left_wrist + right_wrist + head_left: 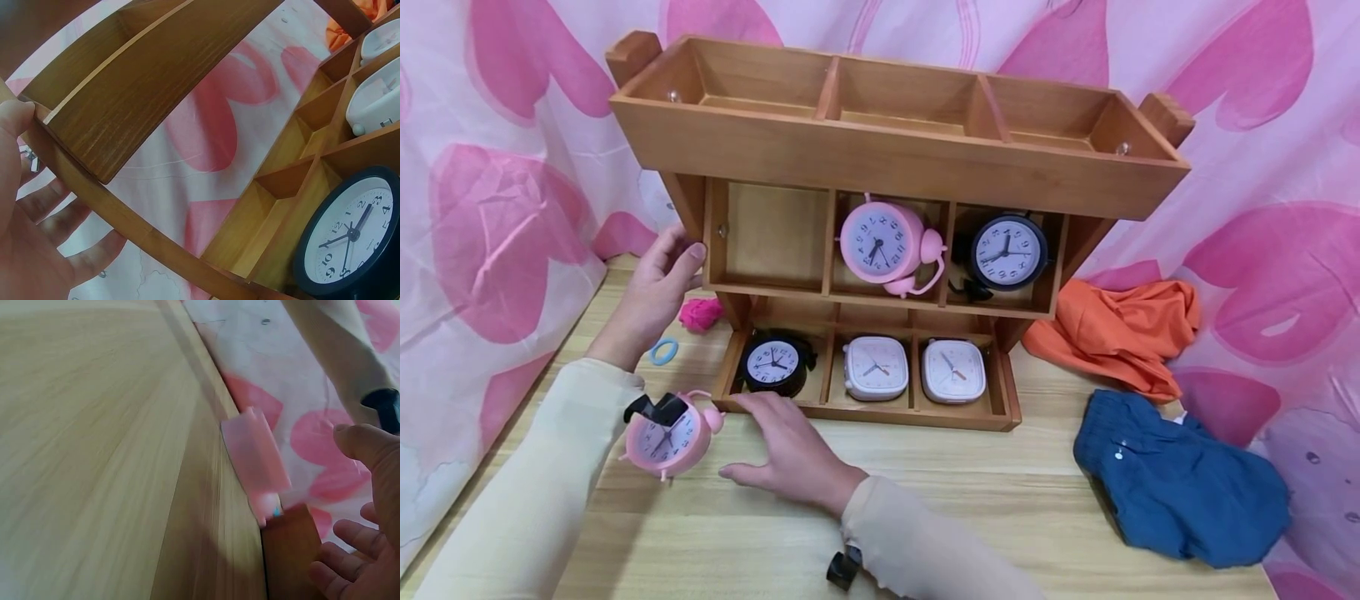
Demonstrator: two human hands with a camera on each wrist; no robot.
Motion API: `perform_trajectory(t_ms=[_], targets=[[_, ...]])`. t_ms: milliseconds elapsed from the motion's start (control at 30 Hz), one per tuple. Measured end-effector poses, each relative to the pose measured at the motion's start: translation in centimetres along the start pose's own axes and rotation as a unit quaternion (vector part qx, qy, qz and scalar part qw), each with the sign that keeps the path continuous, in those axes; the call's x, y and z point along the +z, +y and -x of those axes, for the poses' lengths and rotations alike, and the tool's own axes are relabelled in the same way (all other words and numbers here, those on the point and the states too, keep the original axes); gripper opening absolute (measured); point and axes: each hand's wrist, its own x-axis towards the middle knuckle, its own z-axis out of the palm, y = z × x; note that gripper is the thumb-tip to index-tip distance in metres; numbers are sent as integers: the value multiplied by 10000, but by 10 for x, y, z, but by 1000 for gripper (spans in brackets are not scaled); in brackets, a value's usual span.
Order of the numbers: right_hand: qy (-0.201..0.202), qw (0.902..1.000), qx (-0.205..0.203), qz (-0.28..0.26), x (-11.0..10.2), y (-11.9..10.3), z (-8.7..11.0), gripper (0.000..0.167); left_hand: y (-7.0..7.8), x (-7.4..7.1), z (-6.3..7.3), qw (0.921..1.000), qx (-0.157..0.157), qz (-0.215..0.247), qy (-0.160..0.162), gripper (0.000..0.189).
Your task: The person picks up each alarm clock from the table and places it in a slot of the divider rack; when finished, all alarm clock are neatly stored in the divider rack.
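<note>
My left hand (651, 292) grips the left side of a three-tier wooden shelf (887, 158), thumb in front and fingers behind the upright. Over the table, my right hand (793, 458) is spread and holds nothing, close to the shelf's lower front edge. Left of it a pink twin-bell alarm clock (692, 442) stands tilted on the table, partly covered by a black wrist strap. The middle tier holds another pink clock (880, 242), turned sideways, and a black clock (1009, 252). In the bottom tier sit a black round clock (771, 365) and two white square clocks (877, 367).
At the right lie an orange cloth (1120, 333) and a dark blue garment (1180, 483). A bright pink bundle (700, 314) and a light blue ring (663, 352) are left of the shelf. Pink heart-patterned curtain (512, 233) hangs behind the table (760, 542).
</note>
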Motion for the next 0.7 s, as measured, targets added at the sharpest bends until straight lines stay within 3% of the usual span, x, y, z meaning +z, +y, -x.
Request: perform_trajectory(t_ms=[267, 500, 700], targets=[[-456, 9980, -116, 432, 26, -24, -25, 94, -1, 0, 1, 10000, -13, -69, 33, 50], [-610, 9954, 101, 736, 49, -27, -35, 100, -2, 0, 1, 10000, -14, -63, 19, 52], [-577, 9894, 192, 1318, 61, -30, -38, 109, -2, 0, 0, 10000, -24, -43, 46, 51]])
